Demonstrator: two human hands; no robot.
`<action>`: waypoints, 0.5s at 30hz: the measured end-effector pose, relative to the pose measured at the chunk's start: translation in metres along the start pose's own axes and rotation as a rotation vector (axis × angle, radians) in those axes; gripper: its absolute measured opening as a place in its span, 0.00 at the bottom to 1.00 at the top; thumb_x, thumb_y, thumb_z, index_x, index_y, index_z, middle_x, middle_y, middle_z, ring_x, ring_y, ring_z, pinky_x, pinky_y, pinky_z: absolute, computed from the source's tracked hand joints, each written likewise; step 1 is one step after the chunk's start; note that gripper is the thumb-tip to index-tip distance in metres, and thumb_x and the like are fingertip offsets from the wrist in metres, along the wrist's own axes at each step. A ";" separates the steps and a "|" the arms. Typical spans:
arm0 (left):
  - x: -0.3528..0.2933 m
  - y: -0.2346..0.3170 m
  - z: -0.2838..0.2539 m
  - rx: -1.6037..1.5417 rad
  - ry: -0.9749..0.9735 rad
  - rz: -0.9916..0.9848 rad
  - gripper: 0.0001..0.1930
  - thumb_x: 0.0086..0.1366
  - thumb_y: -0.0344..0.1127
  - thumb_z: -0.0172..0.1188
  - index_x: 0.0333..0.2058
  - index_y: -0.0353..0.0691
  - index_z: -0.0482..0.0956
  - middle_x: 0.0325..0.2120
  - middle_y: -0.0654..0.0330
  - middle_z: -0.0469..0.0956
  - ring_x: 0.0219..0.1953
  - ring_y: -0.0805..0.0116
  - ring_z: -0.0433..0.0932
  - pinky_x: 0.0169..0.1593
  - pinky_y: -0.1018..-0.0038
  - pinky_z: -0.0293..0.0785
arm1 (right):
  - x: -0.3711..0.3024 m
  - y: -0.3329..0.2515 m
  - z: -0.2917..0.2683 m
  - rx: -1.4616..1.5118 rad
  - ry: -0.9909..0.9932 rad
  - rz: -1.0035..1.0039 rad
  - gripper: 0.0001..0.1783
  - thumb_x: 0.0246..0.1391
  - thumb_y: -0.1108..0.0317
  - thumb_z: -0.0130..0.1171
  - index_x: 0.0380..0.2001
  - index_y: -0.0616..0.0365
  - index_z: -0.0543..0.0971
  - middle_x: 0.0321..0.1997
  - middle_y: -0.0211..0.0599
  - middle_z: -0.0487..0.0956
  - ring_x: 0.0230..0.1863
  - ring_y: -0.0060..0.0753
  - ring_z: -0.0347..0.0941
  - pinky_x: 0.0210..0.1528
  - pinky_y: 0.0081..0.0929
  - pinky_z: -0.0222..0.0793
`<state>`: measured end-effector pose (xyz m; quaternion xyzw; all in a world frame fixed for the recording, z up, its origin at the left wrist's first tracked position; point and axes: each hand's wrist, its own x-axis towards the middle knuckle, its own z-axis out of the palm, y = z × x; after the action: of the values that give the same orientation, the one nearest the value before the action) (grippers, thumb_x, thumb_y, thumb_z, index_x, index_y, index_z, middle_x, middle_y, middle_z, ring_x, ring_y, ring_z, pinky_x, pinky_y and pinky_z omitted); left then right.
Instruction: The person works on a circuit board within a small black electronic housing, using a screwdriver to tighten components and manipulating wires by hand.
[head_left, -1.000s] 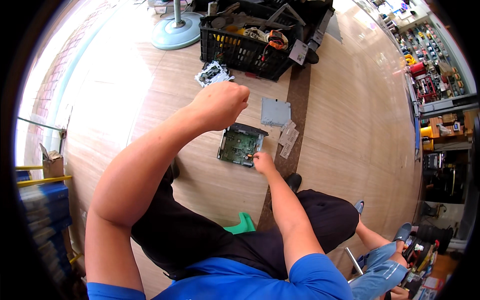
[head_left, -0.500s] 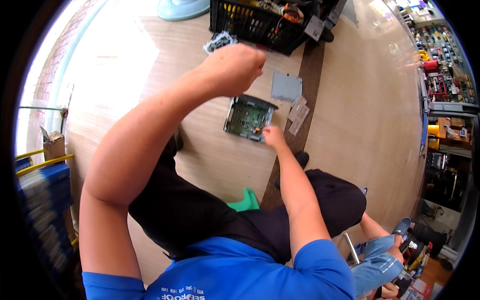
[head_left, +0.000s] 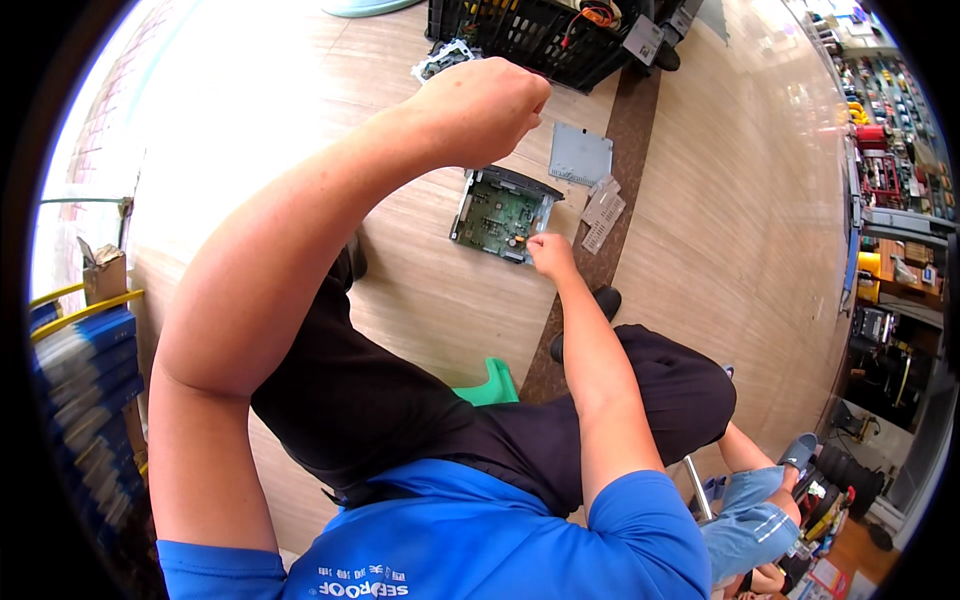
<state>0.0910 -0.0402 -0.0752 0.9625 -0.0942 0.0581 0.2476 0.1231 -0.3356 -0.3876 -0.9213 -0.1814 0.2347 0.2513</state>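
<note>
An open electronic unit (head_left: 497,216) lies on the floor in front of me, its green circuit board exposed in a metal frame with a dark panel on the far side. My left hand (head_left: 487,108) is raised above the unit's far edge, its fingers curled closed. Whatever it may grip is hidden behind the hand. At the unit's near right corner, my right hand (head_left: 552,256) has its fingertips pinched together beside a small orange part (head_left: 520,241). Too little shows to tell what is between those fingers.
Right of the unit lie a grey metal plate (head_left: 581,155) and a perforated metal piece (head_left: 603,214). Beyond stand a black crate (head_left: 510,42) and a small metal-and-plastic assembly (head_left: 445,60). A green plastic piece (head_left: 490,385) is below me; another person's leg (head_left: 750,515) is at lower right.
The whole view has shifted, so the floor items appear higher. My left hand is slightly farther up and right relative to the unit. My right hand stays at the unit's near right corner.
</note>
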 end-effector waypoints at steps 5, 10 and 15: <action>0.002 0.003 -0.001 0.000 -0.001 0.006 0.09 0.64 0.34 0.55 0.30 0.34 0.76 0.25 0.50 0.79 0.34 0.48 0.78 0.38 0.58 0.72 | 0.002 0.007 -0.002 0.008 -0.058 0.068 0.12 0.50 0.63 0.63 0.34 0.60 0.83 0.30 0.48 0.82 0.35 0.48 0.79 0.39 0.39 0.73; -0.003 0.002 0.000 0.004 -0.009 -0.029 0.09 0.65 0.35 0.55 0.31 0.35 0.76 0.26 0.50 0.79 0.34 0.48 0.78 0.38 0.58 0.72 | -0.008 -0.013 0.004 -0.067 0.158 -0.055 0.11 0.51 0.64 0.63 0.35 0.58 0.84 0.30 0.48 0.82 0.34 0.46 0.79 0.39 0.38 0.73; 0.000 0.003 0.000 0.003 -0.003 -0.036 0.09 0.65 0.35 0.55 0.31 0.35 0.77 0.26 0.50 0.79 0.34 0.48 0.78 0.38 0.58 0.72 | 0.000 -0.002 -0.002 -0.043 0.009 -0.044 0.10 0.52 0.64 0.62 0.33 0.58 0.84 0.29 0.47 0.82 0.34 0.46 0.79 0.38 0.39 0.73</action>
<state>0.0901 -0.0426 -0.0735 0.9645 -0.0773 0.0522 0.2472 0.1239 -0.3351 -0.3847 -0.9234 -0.2052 0.2209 0.2375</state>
